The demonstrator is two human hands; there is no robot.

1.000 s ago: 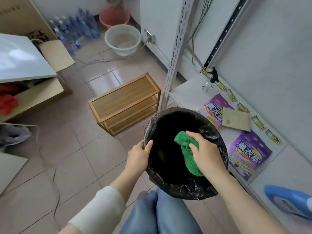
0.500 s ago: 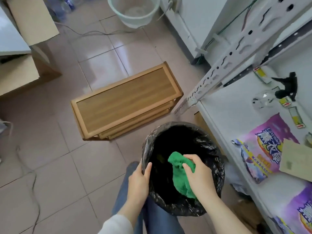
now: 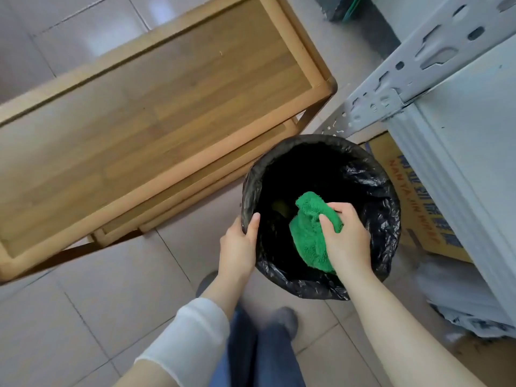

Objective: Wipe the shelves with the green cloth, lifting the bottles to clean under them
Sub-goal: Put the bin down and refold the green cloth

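1. Fingers of the right hand (image 3: 344,241) are closed around the cloth (image 3: 310,233), pinching it from the 3 o'clock side; thumb and forefinger press into the green pile.
2. Cloth hangs inside the mouth of the bin (image 3: 388,219), bunched, with its long axis from about 12 o'clock down to 6 o'clock. Its top corner stands free above the hand and its lower end goes under the wrist.
3. Left hand (image 3: 238,244) grips the bin rim at 9 o'clock, thumb over the black liner, other fingers outside. It seems to steady the bin.
4. Shelf (image 3: 469,141), grey metal, lies at 2 to 3 o'clock from the bin, just beside it. I judge the right hand is nearer to it, so the cloth would go up and out to the right.
5. Box (image 3: 418,208) of cardboard stands under the shelf edge, touching or almost touching the bin.
6. Rack (image 3: 156,113), wooden, is at 10 o'clock on the tile floor, apart from both hands.
7. Bottles are not visible now, so the wiping is not yet started here.
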